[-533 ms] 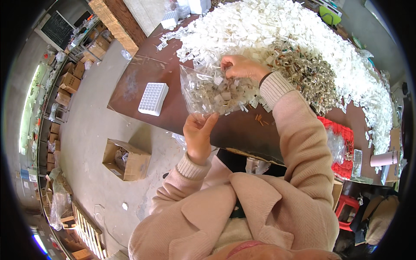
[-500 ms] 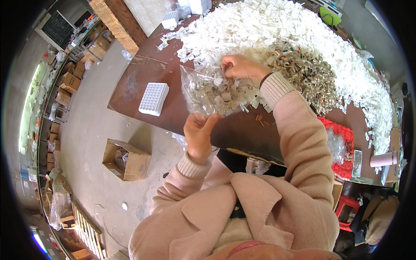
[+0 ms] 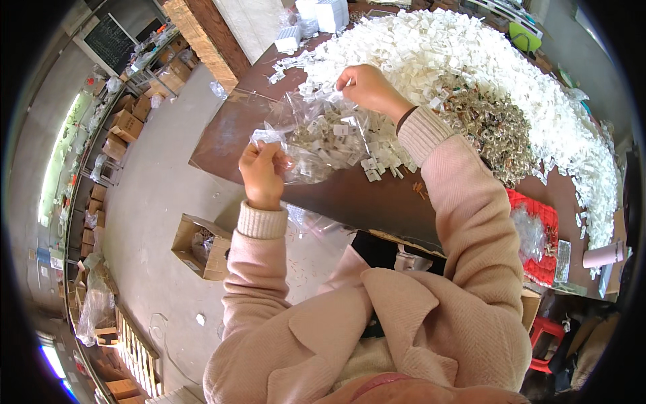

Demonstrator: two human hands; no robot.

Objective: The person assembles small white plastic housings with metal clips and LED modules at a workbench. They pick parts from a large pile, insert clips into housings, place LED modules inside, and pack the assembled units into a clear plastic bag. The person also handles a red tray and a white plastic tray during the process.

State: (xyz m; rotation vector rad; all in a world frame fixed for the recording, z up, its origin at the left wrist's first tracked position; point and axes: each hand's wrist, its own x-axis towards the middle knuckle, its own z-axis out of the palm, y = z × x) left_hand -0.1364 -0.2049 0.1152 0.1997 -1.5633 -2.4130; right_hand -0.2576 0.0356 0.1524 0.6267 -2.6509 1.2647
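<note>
A clear plastic bag [image 3: 323, 145] filled with small whitish and clear plastic pieces rests at the table's near left edge. My left hand [image 3: 262, 176] is closed at its left side, with the fingertips pinching the film. A white piece [image 3: 268, 137] shows just beyond those fingers, partly covered; whether it is the white gridded tray seen earlier I cannot tell. At the bag's far side my right hand [image 3: 369, 89] pinches the upper film. Loose white pieces [image 3: 387, 161] lie against the bag's right side.
A great heap of white plastic pieces [image 3: 431, 47] spreads over the brown table [image 3: 330, 209], with a heap of clear and brownish pieces [image 3: 491, 128] before it. A red basket [image 3: 538, 232] stands at right. On the floor is an open cardboard box [image 3: 202, 246].
My left hand has moved left and away from me along the bag, and the white tray is now mostly or wholly out of sight. My right hand has risen slightly, drawing the film up.
</note>
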